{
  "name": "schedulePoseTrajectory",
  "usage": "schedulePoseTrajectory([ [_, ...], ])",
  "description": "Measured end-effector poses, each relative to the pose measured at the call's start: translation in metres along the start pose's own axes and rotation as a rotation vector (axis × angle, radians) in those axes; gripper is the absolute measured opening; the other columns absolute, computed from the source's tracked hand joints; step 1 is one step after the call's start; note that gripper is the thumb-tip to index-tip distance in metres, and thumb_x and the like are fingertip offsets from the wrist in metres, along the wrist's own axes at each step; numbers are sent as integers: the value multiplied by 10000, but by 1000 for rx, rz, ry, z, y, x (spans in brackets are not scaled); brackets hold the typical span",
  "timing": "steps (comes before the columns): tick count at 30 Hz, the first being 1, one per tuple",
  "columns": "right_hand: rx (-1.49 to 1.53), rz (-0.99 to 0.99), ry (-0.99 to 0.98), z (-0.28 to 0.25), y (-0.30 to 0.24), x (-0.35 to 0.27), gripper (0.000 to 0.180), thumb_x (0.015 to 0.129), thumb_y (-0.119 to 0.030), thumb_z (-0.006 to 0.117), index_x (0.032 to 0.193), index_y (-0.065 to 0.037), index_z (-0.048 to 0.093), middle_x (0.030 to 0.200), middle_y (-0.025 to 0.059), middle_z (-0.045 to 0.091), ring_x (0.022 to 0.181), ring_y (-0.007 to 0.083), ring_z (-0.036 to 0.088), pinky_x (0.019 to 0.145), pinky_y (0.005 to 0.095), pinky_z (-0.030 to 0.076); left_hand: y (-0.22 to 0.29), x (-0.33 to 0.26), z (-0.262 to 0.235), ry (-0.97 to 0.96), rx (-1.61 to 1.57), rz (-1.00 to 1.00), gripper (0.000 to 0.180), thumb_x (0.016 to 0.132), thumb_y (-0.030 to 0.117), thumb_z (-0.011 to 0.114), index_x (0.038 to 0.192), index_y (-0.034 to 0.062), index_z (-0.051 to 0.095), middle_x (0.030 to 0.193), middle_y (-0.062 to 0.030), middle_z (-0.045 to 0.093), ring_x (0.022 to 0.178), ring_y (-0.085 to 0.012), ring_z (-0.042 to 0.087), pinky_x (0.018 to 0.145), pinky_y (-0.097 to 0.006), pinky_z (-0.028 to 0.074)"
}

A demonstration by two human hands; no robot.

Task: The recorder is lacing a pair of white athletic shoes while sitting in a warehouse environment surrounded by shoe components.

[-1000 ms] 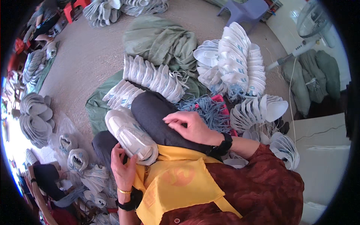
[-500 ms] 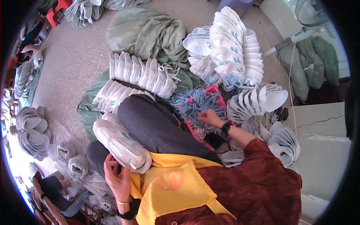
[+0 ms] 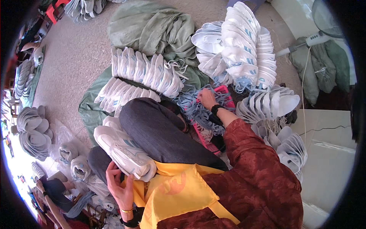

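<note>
A white sports shoe point(image 3: 124, 149) with grey-blue trim lies across my lap. My left hand point(image 3: 121, 187) grips its near end, the thumb against the side and the fingers along the edge. Out in front, my right hand point(image 3: 207, 99) reaches into a heap of light blue shoelaces point(image 3: 189, 104) lying in a pink basket point(image 3: 230, 100). Its fingers are bent together over the laces; what they hold, if anything, is hidden. Part of another white shoe point(image 3: 111, 121) shows behind the one on my lap.
Two rows of white shoe uppers point(image 3: 146, 72) stand on green cloth beyond my knee. Tall stacks of uppers point(image 3: 240, 45) rise at the far right, near a fan point(image 3: 326, 19). Wrapped shoes point(image 3: 81, 168) lie left. Another person's arm point(image 3: 53, 210) shows lower left.
My right hand has moved farther out over the laces, toward the basket's far end. The left hand still grips the shoe. The view has shifted slightly.
</note>
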State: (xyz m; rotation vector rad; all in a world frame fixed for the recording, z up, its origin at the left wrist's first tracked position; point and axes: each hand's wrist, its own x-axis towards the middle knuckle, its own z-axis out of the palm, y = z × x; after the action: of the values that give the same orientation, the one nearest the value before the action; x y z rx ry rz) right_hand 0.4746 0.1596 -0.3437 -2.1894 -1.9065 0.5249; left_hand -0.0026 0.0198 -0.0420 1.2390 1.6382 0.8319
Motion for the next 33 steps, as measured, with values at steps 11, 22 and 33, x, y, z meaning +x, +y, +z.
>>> schedulePoseTrajectory([
  [11, 928, 148, -256, -69, -31, 16, 158, 1024, -178, 633, 1028, -20, 631, 876, 61, 753, 738, 90, 674, 606, 250, 546, -5, -3, -2, 0, 2, 42, 316, 859, -81, 694, 1069, -4, 471, 1474, -201, 503, 1313, -257, 540, 1094, -386, 477],
  [22, 1205, -180, -354, -228, -202, 15, 154, 1070, -194, 602, 1075, -44, 639, 903, 33, 691, 728, 80, 652, 642, 231, 539, 6, -3, -3, 19, 37, 127, 329, 806, -116, 716, 1021, -2, 494, 1384, -195, 564, 1277, -299, 579, 1073, -386, 491],
  [33, 1130, -618, -575, -243, -352, -109, 139, 961, -60, 683, 1071, 17, 645, 827, 120, 753, 717, 175, 739, 639, 319, 579, 75, -10, 4, -71, -272, 250, 107, 1009, 26, 641, 1062, -14, 558, 1257, -135, 621, 1110, -171, 601, 987, -325, 497],
])
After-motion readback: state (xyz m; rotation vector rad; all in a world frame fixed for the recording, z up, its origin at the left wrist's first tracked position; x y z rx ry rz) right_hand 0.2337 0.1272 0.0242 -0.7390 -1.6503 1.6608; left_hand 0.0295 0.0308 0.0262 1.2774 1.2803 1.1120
